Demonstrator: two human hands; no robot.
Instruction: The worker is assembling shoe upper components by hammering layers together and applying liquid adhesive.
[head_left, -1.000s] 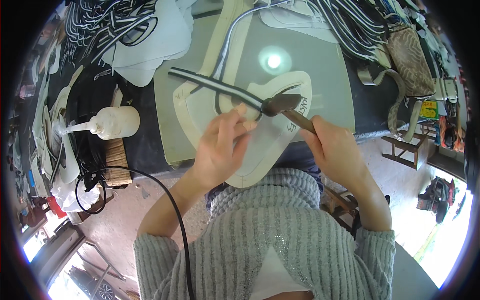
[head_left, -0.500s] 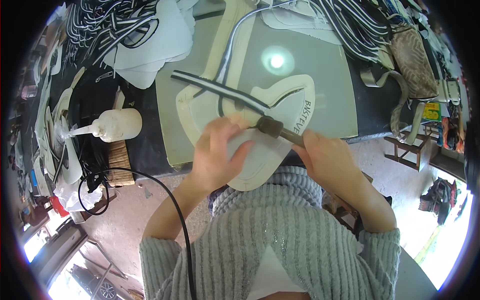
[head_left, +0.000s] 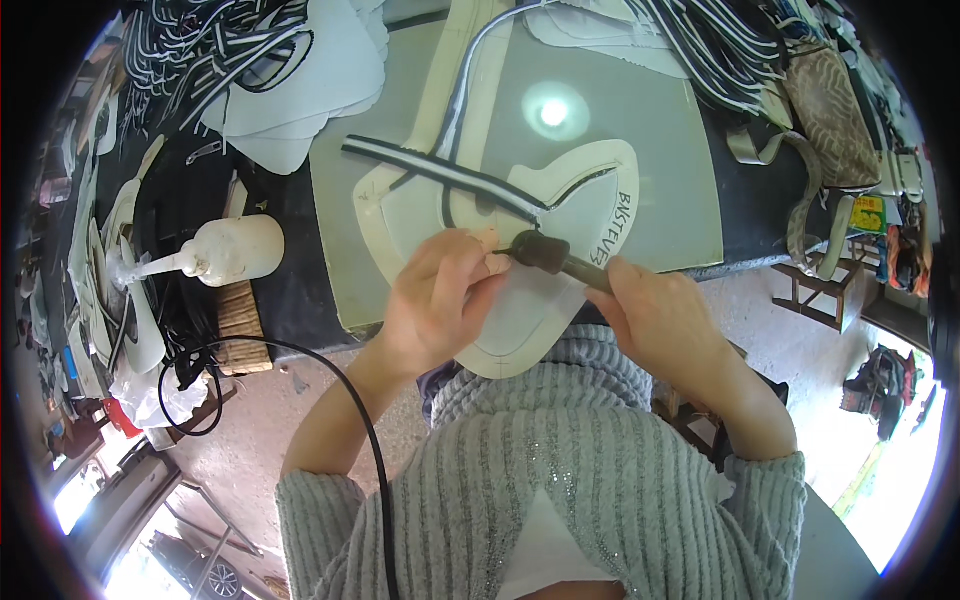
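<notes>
My right hand (head_left: pixel 660 312) is closed round the handle of a hammer (head_left: pixel 541 251), whose dark, blunt head rests over the middle of a pale, curved flat template (head_left: pixel 520 335). Beside the head, the fingertips and thumb of my left hand (head_left: pixel 437 300) pinch together; what lies between them is too small to make out. A black-and-white striped strip (head_left: pixel 440 170) lies slantwise across the template, just beyond my fingers. Hand-written black letters run along the template's right lobe. Its rounded near end sticks out over the table edge.
A greenish-grey board (head_left: pixel 660 180) lies on the black table. At left stand a white squeeze bottle (head_left: pixel 240 250) and a ribbed brown block (head_left: pixel 242 325). White sheets (head_left: pixel 310 80) and bundled striped strips (head_left: pixel 700 55) lie farther back. A black cable (head_left: pixel 350 395) loops past my left arm.
My left thumb has drawn in against the fingers, which have shifted slightly beside the hammer head. The hammer has barely moved, still held in my right hand.
</notes>
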